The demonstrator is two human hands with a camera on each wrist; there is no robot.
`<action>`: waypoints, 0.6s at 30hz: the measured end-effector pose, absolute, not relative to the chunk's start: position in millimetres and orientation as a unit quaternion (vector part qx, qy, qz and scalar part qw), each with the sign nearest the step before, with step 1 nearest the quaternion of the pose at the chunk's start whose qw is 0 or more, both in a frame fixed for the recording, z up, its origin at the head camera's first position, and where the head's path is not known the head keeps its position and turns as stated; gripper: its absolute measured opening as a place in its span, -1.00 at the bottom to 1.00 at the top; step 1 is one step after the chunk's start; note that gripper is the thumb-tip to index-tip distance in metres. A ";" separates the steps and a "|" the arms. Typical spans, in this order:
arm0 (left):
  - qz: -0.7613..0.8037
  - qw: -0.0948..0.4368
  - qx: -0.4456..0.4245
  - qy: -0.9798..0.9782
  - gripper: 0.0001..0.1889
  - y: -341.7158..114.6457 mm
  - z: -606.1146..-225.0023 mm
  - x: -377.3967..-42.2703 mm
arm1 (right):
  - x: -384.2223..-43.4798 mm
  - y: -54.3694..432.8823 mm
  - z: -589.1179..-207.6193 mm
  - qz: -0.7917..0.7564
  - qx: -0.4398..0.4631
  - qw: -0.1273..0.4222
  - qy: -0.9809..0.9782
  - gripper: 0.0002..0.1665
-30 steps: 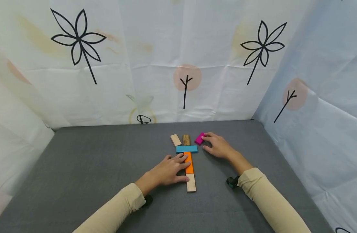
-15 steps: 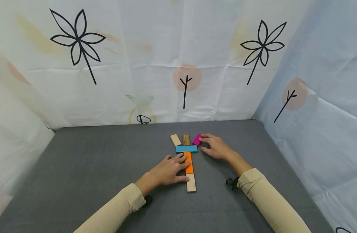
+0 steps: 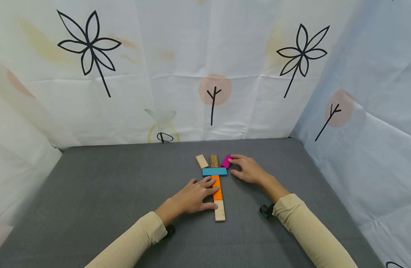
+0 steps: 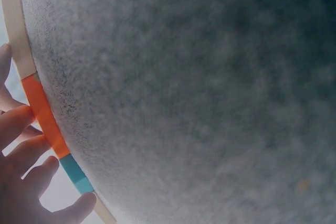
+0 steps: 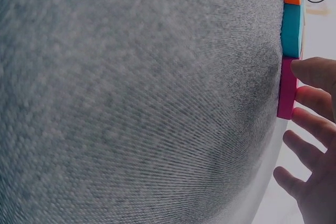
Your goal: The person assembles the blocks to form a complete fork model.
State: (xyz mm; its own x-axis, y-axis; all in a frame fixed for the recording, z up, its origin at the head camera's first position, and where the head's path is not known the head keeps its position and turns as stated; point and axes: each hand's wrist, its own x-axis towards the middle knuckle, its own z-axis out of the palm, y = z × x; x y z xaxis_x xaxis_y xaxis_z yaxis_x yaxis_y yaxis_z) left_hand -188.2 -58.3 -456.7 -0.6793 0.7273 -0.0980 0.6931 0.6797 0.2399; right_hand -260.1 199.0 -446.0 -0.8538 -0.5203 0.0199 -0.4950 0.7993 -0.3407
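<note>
Flat wooden blocks form a figure on the grey tabletop. In the head view a light wood block lies nearest, then an orange block, then a blue block set crosswise. Beyond the blue one are a brown block in the middle, a tilted light block on the left and a tilted magenta block on the right. My left hand rests its spread fingers on the orange block, its thumb at the near light block. My right hand touches the magenta block's right side with its fingertips.
Grey cloth covers the table. A white sheet with drawn flowers and trees hangs behind it, and more sheeting stands along the right. Dark cameras sit at both wrists, below the beige sleeves.
My right hand has slid the magenta block a little leftward, up to the blue block's right end, and its tilt has steepened. The left hand has stayed in place.
</note>
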 end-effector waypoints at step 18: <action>0.095 0.097 0.387 0.912 -0.29 -58.5 -455.6 -187.9 | -261.8 197.1 -444.3 -0.175 -0.272 0.027 0.946 -0.47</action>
State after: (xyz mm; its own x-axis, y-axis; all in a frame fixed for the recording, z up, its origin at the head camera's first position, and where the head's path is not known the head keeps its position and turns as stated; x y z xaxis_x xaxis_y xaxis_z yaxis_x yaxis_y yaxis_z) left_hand -187.9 -58.5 -455.6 -0.6810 0.7249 -0.1036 0.6880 0.6819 0.2483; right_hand -261.8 197.1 -444.3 -0.8508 -0.5237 0.0436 -0.5047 0.7912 -0.3453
